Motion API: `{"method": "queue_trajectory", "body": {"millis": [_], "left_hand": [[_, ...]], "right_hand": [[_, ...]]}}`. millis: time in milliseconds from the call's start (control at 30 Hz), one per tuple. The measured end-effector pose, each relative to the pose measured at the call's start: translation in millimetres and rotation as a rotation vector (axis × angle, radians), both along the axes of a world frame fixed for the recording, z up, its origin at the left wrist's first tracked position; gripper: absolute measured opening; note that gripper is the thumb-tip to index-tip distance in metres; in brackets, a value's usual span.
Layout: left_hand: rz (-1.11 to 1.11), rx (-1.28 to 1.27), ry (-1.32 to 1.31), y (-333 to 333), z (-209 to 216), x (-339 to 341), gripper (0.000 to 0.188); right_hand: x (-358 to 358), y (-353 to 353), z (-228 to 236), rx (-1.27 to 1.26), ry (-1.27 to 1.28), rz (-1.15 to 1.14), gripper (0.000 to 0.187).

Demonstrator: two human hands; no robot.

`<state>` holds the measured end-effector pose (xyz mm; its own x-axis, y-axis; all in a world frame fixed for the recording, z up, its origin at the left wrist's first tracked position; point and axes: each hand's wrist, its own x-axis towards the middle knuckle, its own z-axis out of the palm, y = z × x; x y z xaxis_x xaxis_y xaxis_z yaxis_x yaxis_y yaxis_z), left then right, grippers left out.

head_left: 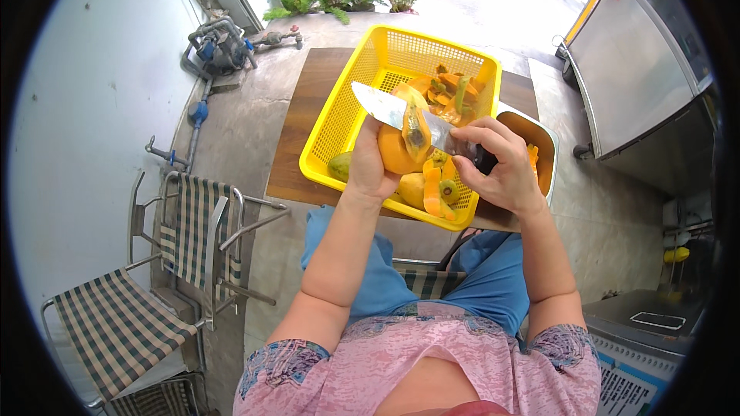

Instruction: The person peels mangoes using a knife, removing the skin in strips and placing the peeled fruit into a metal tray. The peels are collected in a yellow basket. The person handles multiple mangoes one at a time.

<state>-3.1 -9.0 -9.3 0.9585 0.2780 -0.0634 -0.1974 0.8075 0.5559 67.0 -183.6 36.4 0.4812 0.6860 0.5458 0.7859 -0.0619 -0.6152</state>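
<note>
My left hand (368,169) is wrapped round a peeled orange papaya (396,152) above the yellow basket (330,117). A broad-bladed knife (376,103) with a dark handle is gripped in my right hand (502,163). Its blade crosses the papaya, tip toward the upper left. Against the blade sits a cut piece of papaya (417,137) with a greenish-brown patch; whether it is fully severed I cannot tell. Inside the basket are orange and green peelings (461,92), peel strips (432,189) and a yellow papaya (412,188). A green fruit (340,166) shows beside my left wrist.
The basket stands on a brown wooden table (297,119). Partly under its right side is a metal pan (549,142) holding orange pieces. Checked folding chairs (123,323) are at the left, near pipes and a pump (220,46). A steel cabinet (636,62) stands at the right.
</note>
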Motion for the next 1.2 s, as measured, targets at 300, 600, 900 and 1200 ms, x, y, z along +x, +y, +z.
{"method": "queue_trajectory", "body": {"millis": [300,600,900,1200], "left_hand": [[-0.031,0.068,0.031,-7,6,-4,0.046],[-0.188,-0.081,-0.022,7,-1,-2,0.046],[-0.056,-0.402,0.117,13,4,-3,0.046],[-0.089,-0.405,0.082,18,-16,1,0.041]], "right_hand": [[13,4,4,-0.011,0.019,-0.014,0.024],[69,14,-6,-0.226,-0.089,-0.294,0.041],[106,21,-15,-0.709,-0.486,-0.546,0.043],[-6,26,78,-0.218,0.437,0.007,0.058]]}}
